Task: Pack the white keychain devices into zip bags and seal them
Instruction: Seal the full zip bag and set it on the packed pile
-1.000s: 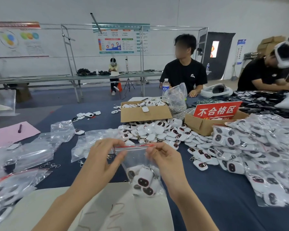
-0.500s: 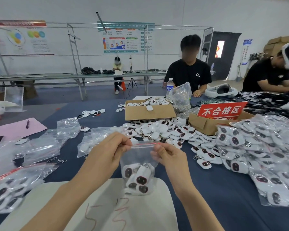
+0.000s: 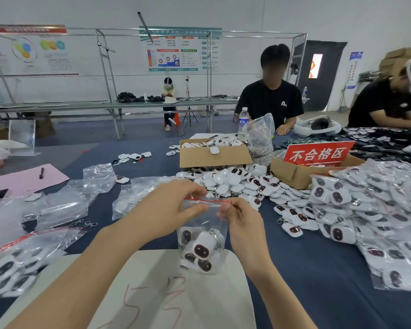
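A clear zip bag (image 3: 203, 233) with a red zip strip hangs between my hands, above a white board (image 3: 171, 293). Several white keychain devices (image 3: 201, 251) with dark oval faces lie in its bottom. My left hand (image 3: 166, 207) pinches the left end of the zip strip. My right hand (image 3: 241, 219) pinches the right end. A heap of loose white keychain devices (image 3: 233, 181) lies just beyond my hands. Filled bags (image 3: 370, 210) are piled at the right.
Empty zip bags (image 3: 64, 205) and filled ones (image 3: 12, 267) lie at the left. Two cardboard boxes (image 3: 214, 157) (image 3: 294, 173) stand behind the heap, one with a red sign (image 3: 318, 154). A pink sheet with a pen (image 3: 41, 173) lies far left. Two people sit across the table.
My hands have come closer together along the zip strip, and the bag hangs a little lower over the white board. The view has shifted slightly.
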A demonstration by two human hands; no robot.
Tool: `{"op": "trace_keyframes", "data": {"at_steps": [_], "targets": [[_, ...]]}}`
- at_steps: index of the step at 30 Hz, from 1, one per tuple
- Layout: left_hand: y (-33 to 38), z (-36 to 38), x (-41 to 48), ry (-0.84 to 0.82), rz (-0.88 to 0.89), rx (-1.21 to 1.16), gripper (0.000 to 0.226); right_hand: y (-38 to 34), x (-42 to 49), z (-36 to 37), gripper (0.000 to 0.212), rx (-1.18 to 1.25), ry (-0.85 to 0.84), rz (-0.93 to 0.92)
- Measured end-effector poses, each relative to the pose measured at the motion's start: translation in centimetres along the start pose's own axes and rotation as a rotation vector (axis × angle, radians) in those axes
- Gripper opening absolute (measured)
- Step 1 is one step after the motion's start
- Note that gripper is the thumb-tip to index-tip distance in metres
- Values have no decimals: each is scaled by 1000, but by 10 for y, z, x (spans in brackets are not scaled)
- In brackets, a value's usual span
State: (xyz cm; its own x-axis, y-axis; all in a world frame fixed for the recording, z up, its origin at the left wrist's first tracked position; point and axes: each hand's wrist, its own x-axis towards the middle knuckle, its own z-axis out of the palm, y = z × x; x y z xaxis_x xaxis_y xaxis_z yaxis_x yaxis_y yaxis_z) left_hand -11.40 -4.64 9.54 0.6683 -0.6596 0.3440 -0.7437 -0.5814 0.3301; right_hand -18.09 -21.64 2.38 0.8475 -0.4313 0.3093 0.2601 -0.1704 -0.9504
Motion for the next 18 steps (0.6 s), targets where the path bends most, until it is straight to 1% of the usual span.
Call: {"op": "trace_keyframes", "data": {"at_steps": [4,8,11,14,18], "targets": [[5,0,12,-97,6,-5,19,3,0,1,24,-45,40,-21],[8,3,17,-104,31,-24,13,5,0,1,23,-107,91,-59],[10,6,18,-90,56,-22,10,5,0,0,22,-124,97,-80],[10,7,18,-73,59,-24,6,4,-1,-2,19,-53,90,-58],[9,7,16,-89,49,-8,5,2,-4,-7,11,134,-28,-10]]}}
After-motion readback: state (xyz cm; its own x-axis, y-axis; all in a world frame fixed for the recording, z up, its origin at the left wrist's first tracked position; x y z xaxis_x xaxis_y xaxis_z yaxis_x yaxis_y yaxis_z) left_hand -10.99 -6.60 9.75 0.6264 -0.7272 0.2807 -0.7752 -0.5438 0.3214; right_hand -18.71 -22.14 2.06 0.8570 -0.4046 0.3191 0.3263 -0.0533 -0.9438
